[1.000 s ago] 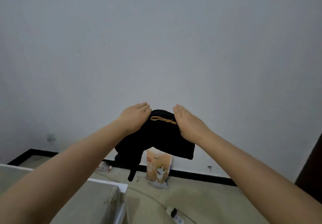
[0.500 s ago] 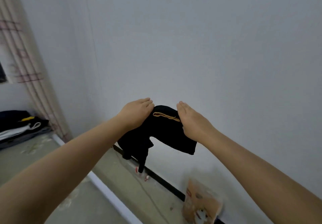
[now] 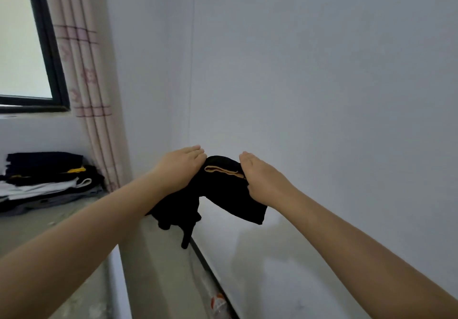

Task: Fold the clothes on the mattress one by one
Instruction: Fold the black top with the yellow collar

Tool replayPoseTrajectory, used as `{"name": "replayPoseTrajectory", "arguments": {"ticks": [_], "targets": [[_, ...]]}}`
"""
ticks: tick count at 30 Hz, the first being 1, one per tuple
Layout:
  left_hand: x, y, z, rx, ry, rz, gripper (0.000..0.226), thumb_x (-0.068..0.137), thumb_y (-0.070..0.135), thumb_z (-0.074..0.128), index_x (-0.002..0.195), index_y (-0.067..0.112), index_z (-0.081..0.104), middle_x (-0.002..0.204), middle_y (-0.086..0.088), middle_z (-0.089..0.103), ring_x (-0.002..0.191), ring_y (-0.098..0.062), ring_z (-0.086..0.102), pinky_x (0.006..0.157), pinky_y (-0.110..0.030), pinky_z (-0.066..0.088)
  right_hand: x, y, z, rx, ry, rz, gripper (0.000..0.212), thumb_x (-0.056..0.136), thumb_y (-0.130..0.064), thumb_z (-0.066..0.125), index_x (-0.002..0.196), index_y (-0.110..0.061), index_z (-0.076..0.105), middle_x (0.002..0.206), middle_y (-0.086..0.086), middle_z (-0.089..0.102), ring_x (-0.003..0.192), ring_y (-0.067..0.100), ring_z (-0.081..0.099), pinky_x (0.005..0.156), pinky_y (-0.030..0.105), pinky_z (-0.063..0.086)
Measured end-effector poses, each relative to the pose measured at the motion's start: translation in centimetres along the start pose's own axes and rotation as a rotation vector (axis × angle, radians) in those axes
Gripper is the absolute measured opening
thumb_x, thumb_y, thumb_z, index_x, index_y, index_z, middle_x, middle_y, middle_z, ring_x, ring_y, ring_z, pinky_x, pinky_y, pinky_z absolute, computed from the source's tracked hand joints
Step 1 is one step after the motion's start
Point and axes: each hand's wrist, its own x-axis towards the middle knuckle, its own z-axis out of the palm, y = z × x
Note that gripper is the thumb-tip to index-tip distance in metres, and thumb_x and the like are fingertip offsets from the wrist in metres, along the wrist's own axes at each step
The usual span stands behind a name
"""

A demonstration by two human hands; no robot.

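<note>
At the upper left of the frame a dark-framed window (image 3: 22, 45) sits beside a pale curtain (image 3: 84, 83) with pink check lines. Below them, at the left edge, a pile of clothes (image 3: 44, 182), dark pieces over white ones, lies on the mattress (image 3: 37, 227); it looks like the stack of finished work, though how neatly it is folded is hard to tell from here.

In the middle of the frame the black garment (image 3: 223, 194) is held up in the air in front of the grey wall (image 3: 322, 70), clear of the mattress. Its collar, with a tan inner band, faces up between the two hands, and the rest droops below, a thin strap hanging lowest. Held this way, it probably lets the cloth hang straight (gravity doing the smoothing) so the next fold lines up.

The left hand (image 3: 181, 167) lies over the garment's left shoulder, fingers straight and close together on top; whether the thumb pinches underneath is hidden. The right hand (image 3: 262, 179) does the same on the right side, fingers extended along the cloth edge. The hands are near each other, separated by the collar.

At the lower right, a dark skirting strip (image 3: 213, 276) runs along the floor beneath the wall.
</note>
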Motion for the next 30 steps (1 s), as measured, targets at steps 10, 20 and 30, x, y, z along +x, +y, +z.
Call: {"name": "replayPoseTrajectory", "arguments": {"ticks": [10,20,30], "targets": [[10.0,-11.5,10.3,0.092,-0.162,-0.287,0.041,0.097,0.014,0.032,0.138,0.01,0.033,0.147,0.0,0.033,0.139,-0.011,0.021,0.107,-0.022,0.022,23.0,5.8,8.2,0.1,-0.053,-0.329,0.022,0.084,0.007,0.041,0.086,-0.011,0.029,0.085,0.002,0.032,0.071,0.016,0.035,0.046,0.02,0.017],[9.5,-26.5,18.0,0.145,-0.392,-0.573,0.051,0.095,0.008,0.035,0.144,0.013,0.023,0.153,-0.001,0.021,0.141,-0.011,0.015,0.108,-0.021,0.017,42.2,-1.3,19.3,0.349,-0.137,-0.639,0.042,0.086,0.005,0.041,0.128,-0.001,0.034,0.126,0.011,0.043,0.099,0.022,0.049,0.073,0.02,0.044],[5.3,-51.1,28.4,0.071,-0.496,-0.777,0.052,0.091,0.001,0.035,0.141,0.011,0.028,0.152,-0.006,0.023,0.14,-0.014,0.021,0.107,-0.025,0.025,65.2,-17.9,28.8,0.344,-0.236,-0.819,0.037,0.086,0.003,0.045,0.121,-0.004,0.038,0.117,0.012,0.048,0.086,0.019,0.047,0.066,0.025,0.038]]}}
